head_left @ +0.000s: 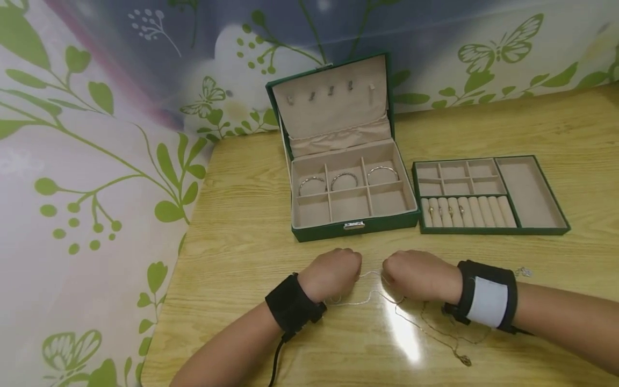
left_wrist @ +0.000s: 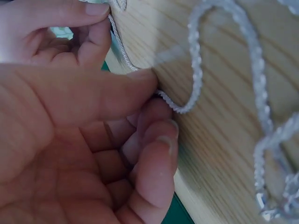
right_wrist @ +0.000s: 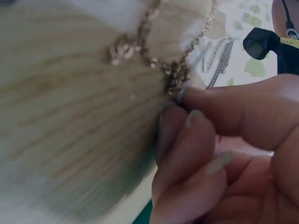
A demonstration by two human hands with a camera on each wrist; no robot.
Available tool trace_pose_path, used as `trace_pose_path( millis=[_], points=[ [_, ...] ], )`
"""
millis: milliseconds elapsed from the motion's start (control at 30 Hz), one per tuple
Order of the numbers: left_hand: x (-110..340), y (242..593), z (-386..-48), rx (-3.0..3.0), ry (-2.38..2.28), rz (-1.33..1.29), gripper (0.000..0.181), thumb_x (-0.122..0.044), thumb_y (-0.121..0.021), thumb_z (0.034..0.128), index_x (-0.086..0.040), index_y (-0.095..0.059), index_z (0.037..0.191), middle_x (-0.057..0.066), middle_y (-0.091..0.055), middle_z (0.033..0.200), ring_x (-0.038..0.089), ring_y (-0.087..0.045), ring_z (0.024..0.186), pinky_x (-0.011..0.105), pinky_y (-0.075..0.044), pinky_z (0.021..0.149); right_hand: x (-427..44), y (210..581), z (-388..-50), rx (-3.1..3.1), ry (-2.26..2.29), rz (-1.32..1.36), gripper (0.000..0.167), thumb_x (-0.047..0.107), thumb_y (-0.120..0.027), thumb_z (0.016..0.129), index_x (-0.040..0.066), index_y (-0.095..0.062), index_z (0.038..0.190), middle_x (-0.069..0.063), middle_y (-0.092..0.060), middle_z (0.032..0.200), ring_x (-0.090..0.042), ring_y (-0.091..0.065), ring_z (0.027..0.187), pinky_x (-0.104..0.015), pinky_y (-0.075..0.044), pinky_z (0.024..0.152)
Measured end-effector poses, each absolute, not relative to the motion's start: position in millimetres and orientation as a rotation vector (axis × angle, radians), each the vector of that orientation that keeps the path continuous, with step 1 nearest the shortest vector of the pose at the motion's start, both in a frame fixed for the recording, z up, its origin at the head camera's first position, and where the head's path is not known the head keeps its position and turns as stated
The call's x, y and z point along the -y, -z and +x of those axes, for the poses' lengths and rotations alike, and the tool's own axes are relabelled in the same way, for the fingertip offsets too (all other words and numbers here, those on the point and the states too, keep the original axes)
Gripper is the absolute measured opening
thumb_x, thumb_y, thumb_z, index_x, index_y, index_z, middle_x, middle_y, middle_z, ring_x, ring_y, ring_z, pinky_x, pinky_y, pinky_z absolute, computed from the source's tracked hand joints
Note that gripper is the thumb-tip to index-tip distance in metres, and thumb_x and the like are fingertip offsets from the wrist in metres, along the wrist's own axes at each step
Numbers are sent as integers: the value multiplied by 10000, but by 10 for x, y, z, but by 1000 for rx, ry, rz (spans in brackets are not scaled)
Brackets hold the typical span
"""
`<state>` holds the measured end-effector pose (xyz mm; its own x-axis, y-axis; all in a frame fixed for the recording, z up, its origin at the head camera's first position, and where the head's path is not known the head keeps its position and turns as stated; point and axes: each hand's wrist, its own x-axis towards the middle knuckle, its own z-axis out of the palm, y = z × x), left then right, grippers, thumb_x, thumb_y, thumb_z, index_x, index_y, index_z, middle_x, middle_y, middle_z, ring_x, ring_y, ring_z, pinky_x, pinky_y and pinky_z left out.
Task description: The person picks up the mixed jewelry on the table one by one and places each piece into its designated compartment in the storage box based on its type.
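Note:
A thin silver chain (head_left: 355, 303) lies on the table in front of the box and runs between both hands. My left hand (head_left: 333, 273) pinches it between thumb and forefinger, as the left wrist view shows, with a loop of the silver chain (left_wrist: 196, 70) hanging past the fingertips. My right hand (head_left: 418, 275) has thumb and forefinger pressed together; in the right wrist view a gold-toned chain (right_wrist: 175, 77) shows right by those fingertips. The gold-toned chain (head_left: 435, 336) trails on the table below the right wrist.
Behind the hands stands a green jewelry box (head_left: 319, 234), lid up, with bangles in its back compartments. To its right lies a green tray (head_left: 541, 231) with rings in its roll slots. A small silver piece (head_left: 524, 272) lies beyond the right wrist.

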<state>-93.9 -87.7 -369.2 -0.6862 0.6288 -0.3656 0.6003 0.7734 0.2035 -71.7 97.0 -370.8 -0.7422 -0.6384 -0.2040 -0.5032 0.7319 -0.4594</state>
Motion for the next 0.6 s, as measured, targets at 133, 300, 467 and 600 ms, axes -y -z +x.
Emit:
trace_pose_path(
  millis=[133, 300, 467, 600],
  points=[
    [897, 3709, -955, -2536, -163, 927, 235, -28, -532, 881, -136, -496, 676, -50, -449, 659, 95, -408, 591, 216, -362, 509, -974, 3724, -737, -2527, 573, -889, 316, -11, -588, 796, 180, -451, 583, 89, -381, 570, -58, -332, 518, -217, -307, 468],
    [933, 3708, -976, -2534, -388, 905, 252, -58, -472, 937, -132, -496, 698, -53, -436, 647, 84, -406, 574, 188, -340, 510, -1035, 3715, -764, -2517, 690, -896, 273, -35, -540, 808, 159, -441, 642, 81, -339, 609, -50, -313, 553, -201, -282, 504],
    [996, 3668, -1015, -2518, -656, 861, 219, -62, -463, 947, -129, -502, 743, -45, -448, 695, 76, -423, 616, 178, -354, 562, -1130, 3615, -835, -2547, 759, -892, 248, -63, -538, 791, 139, -442, 685, 78, -332, 633, -44, -317, 576, -200, -277, 522],
    [1055, 3653, -1057, -2493, -835, 855, 166, -59, -489, 937, -133, -511, 790, -36, -449, 740, 80, -429, 662, 187, -360, 596, -1185, 3520, -874, -2565, 776, -900, 218, -91, -536, 782, 114, -501, 717, 64, -401, 662, -52, -352, 594, -207, -311, 531]
  ],
)
